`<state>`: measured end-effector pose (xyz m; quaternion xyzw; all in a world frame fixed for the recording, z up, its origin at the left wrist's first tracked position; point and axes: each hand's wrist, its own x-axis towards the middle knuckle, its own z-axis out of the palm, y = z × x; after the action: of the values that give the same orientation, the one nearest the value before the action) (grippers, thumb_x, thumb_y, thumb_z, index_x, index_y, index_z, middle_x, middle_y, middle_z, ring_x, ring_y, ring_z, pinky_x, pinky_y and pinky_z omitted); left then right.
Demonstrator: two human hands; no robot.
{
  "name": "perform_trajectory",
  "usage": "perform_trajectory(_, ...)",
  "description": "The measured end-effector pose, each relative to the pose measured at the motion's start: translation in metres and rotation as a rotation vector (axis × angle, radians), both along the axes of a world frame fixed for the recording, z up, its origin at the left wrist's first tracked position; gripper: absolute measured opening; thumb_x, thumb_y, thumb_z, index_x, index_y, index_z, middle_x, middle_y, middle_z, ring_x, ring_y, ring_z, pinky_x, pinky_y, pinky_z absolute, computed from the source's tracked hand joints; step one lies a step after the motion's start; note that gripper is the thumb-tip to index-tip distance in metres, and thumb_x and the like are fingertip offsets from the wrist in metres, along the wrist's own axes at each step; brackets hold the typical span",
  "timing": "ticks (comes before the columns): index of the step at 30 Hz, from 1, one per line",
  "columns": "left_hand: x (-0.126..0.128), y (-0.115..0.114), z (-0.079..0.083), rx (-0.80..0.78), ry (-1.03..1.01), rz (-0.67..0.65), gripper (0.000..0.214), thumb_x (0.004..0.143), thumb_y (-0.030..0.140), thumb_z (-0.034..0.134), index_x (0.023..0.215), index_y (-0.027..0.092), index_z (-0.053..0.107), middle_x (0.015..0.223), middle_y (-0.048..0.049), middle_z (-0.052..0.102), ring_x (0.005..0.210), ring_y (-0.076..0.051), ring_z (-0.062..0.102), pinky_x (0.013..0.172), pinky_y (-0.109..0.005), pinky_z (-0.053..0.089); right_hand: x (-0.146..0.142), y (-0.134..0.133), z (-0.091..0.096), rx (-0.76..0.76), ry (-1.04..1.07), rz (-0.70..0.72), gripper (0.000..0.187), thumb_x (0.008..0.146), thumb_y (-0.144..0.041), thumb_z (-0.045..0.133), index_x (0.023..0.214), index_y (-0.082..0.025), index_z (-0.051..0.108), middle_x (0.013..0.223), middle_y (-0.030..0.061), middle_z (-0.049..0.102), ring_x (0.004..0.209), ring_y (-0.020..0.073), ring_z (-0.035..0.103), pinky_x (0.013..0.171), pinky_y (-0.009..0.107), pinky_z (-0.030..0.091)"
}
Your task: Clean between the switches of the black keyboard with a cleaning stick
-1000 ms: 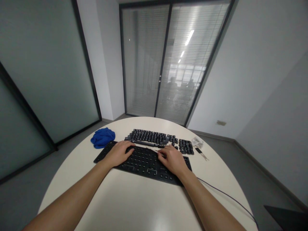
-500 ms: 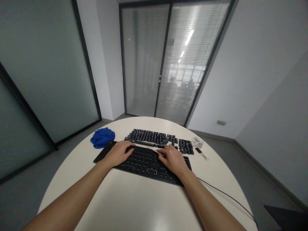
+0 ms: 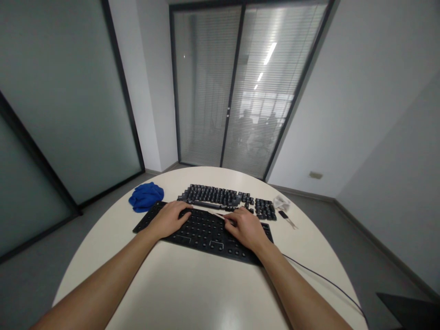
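Note:
A black keyboard (image 3: 202, 231) with its keycaps off lies at a slant on the round table. My left hand (image 3: 169, 219) holds its left part, the fingers along the far edge and the thumb on the face. Over the right part is my right hand (image 3: 245, 225), closed in a pinch around a thin pale stick (image 3: 215, 213). The stick points left along the keyboard's far edge; whether its tip touches is too small to tell. Behind the keyboard, loose black keycaps (image 3: 215, 195) are laid out in rows, with a long space bar (image 3: 206, 204) in front of them.
A crumpled blue cloth (image 3: 146, 197) lies at the left of the white table (image 3: 172, 284). To the right are a clear plastic bag (image 3: 282, 203) and a small tool with a black end and wire prongs (image 3: 288, 219). A black cable (image 3: 323, 277) runs off the right edge.
The pale stick in my right hand now reaches farther left and shows more of its length. My left hand stays in place on the keyboard.

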<state>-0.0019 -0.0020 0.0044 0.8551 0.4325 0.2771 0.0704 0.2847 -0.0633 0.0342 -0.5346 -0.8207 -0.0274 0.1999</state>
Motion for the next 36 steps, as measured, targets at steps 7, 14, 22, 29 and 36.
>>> perform_trajectory(7, -0.0002, -0.0001, 0.0000, 0.001, 0.018, 0.009, 0.029, 0.094, 0.038, 0.049, 0.113, 0.024, 0.067, 0.113, -0.0060, 0.070, 0.106, -0.026, 0.064, 0.097, -0.042, 0.048, -0.0003, 0.0001, 0.0009, -0.003, -0.006, 0.009, 0.024, 0.094, -0.029, 0.053, 0.099, -0.026, 0.076, 0.083, 0.0038, 0.071, 0.090, 0.0206, 0.061, 0.076, 0.028, 0.043)
perform_trajectory(14, -0.0001, 0.0004, -0.0004, 0.010, 0.024, 0.007, 0.029, 0.094, 0.037, 0.049, 0.113, 0.024, 0.067, 0.113, -0.0057, 0.071, 0.105, -0.026, 0.064, 0.096, -0.041, 0.048, -0.0009, -0.0016, 0.0013, -0.017, 0.007, 0.010, 0.023, 0.093, -0.028, 0.054, 0.099, -0.026, 0.076, 0.084, 0.0037, 0.072, 0.090, 0.0198, 0.061, 0.077, 0.027, 0.043)
perform_trajectory(22, -0.0002, 0.0001, -0.0013, 0.004, 0.026, 0.005, 0.029, 0.095, 0.038, 0.048, 0.114, 0.024, 0.066, 0.114, -0.0054, 0.070, 0.107, -0.025, 0.063, 0.098, -0.042, 0.047, -0.0006, -0.0003, 0.0004, -0.030, 0.007, 0.032, 0.024, 0.093, -0.030, 0.053, 0.099, -0.026, 0.076, 0.086, 0.0029, 0.073, 0.092, 0.0192, 0.061, 0.078, 0.027, 0.043)
perform_trajectory(29, -0.0004, 0.0004, -0.0012, -0.001, 0.022, 0.011, 0.030, 0.095, 0.039, 0.049, 0.114, 0.024, 0.067, 0.114, -0.0057, 0.070, 0.106, -0.026, 0.063, 0.097, -0.042, 0.047, -0.0008, -0.0009, -0.0004, -0.025, 0.024, 0.055, 0.023, 0.093, -0.029, 0.054, 0.098, -0.026, 0.076, 0.085, 0.0026, 0.073, 0.091, 0.0197, 0.061, 0.078, 0.027, 0.043)
perform_trajectory(36, -0.0005, 0.0002, -0.0011, -0.002, 0.020, 0.008, 0.031, 0.095, 0.039, 0.048, 0.114, 0.024, 0.067, 0.114, -0.0061, 0.070, 0.106, -0.026, 0.063, 0.097, -0.042, 0.047, -0.0008, -0.0010, -0.0009, -0.017, 0.031, 0.079, 0.022, 0.092, -0.027, 0.056, 0.098, -0.025, 0.076, 0.085, 0.0026, 0.074, 0.089, 0.0195, 0.061, 0.078, 0.027, 0.043)
